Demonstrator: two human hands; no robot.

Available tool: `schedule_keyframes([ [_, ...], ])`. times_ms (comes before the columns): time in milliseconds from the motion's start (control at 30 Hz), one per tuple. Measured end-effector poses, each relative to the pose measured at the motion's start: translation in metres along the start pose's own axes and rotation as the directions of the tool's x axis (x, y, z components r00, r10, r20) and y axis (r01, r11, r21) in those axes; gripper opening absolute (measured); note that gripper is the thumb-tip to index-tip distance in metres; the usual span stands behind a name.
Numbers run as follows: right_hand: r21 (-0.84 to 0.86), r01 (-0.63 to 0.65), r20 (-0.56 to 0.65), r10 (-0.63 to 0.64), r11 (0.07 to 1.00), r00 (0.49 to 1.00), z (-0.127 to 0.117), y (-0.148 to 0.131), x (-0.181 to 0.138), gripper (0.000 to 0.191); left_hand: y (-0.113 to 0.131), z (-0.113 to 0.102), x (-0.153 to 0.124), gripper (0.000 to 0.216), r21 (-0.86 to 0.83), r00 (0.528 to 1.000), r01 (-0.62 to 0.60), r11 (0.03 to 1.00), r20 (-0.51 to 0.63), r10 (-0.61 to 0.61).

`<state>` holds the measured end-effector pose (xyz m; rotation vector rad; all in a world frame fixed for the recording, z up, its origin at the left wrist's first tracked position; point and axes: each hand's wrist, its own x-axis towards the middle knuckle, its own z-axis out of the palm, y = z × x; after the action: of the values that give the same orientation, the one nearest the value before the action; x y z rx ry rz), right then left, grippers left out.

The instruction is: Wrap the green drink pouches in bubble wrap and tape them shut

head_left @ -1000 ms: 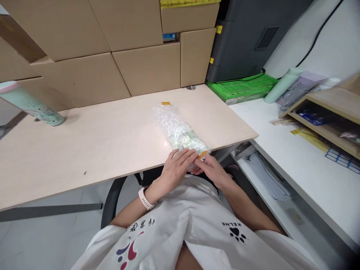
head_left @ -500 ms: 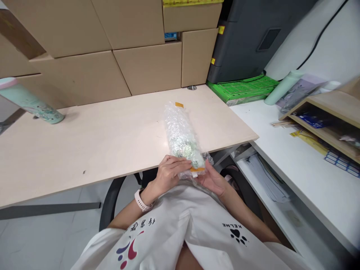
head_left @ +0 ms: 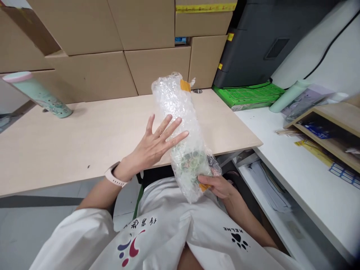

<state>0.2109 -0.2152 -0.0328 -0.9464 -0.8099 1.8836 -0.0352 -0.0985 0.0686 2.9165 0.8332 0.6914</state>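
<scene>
A long bubble-wrapped package (head_left: 187, 150) is tilted up over the table's front edge, its lower end near my lap. Clear wrap surrounds something pale with a green pattern low down; orange tape shows at both ends. My right hand (head_left: 218, 185) grips the lower right corner, thumb on top and the other fingers hidden underneath. Fingers spread wide, my left hand (head_left: 156, 144) is over the package's left side; whether it touches the wrap I cannot tell.
On the left of the wooden table (head_left: 112, 131) stands a mint tumbler (head_left: 46, 97) with a pink lid. Cardboard boxes (head_left: 98, 75) line the back. A green box (head_left: 250, 95), a second mint bottle (head_left: 289, 96) and a wooden organizer (head_left: 334, 120) are at the right.
The package has been raised off the tabletop, its far end now higher and nearer. My left hand has left the lower end, moved up and left, and spread its fingers. My right hand keeps hold.
</scene>
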Motion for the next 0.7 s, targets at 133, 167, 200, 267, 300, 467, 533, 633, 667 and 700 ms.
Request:
schedule_keyframes([
  [133,-0.057,0.017,0.097,-0.011,0.998,0.995,-0.002,-0.007,0.001,0.053,-0.018,-0.009,0.018,0.04,0.006,0.999,0.04,0.999,0.035,-0.04],
  [167,-0.074,0.03,0.107,-0.022,0.997,0.994,-0.003,-0.008,0.002,0.051,-0.019,-0.012,0.02,0.037,-0.006,0.999,0.036,0.999,0.026,-0.036],
  [200,-0.094,0.047,0.113,-0.036,0.994,0.993,-0.005,-0.008,0.003,0.048,-0.018,-0.015,0.022,0.04,-0.034,1.0,0.03,0.999,0.008,-0.03],
  [267,-0.14,0.083,0.105,-0.069,0.987,0.992,-0.006,-0.009,0.004,0.042,-0.011,-0.019,0.022,0.056,-0.157,0.998,0.041,0.987,-0.038,-0.047],
  [300,-0.164,0.105,0.097,-0.09,0.981,0.991,-0.006,-0.01,0.004,0.038,-0.005,-0.02,0.022,0.062,-0.253,0.995,0.067,0.965,-0.052,-0.083],
  [467,-0.22,0.229,0.08,-0.217,0.948,0.973,0.004,-0.021,-0.001,0.032,0.025,-0.016,0.022,0.04,-0.768,0.942,0.23,0.598,0.02,-0.336],
  [533,-0.182,0.268,0.031,-0.267,0.946,0.963,0.011,-0.025,-0.002,0.036,0.03,-0.01,0.02,0.04,-0.873,0.938,0.217,0.437,0.061,-0.342],
  [633,-0.088,0.272,-0.141,-0.282,0.958,0.949,0.021,-0.032,0.001,0.046,0.031,0.012,0.01,0.047,-0.917,0.947,0.18,0.356,0.064,-0.316],
  [667,-0.062,0.26,-0.203,-0.267,0.964,0.942,0.025,-0.034,0.004,0.046,0.031,0.021,0.007,0.049,-0.899,0.947,0.187,0.397,0.057,-0.317],
  [700,-0.048,0.249,-0.251,-0.253,0.967,0.934,0.028,-0.036,0.008,0.045,0.031,0.032,0.004,0.051,-0.854,0.939,0.21,0.477,0.04,-0.342],
])
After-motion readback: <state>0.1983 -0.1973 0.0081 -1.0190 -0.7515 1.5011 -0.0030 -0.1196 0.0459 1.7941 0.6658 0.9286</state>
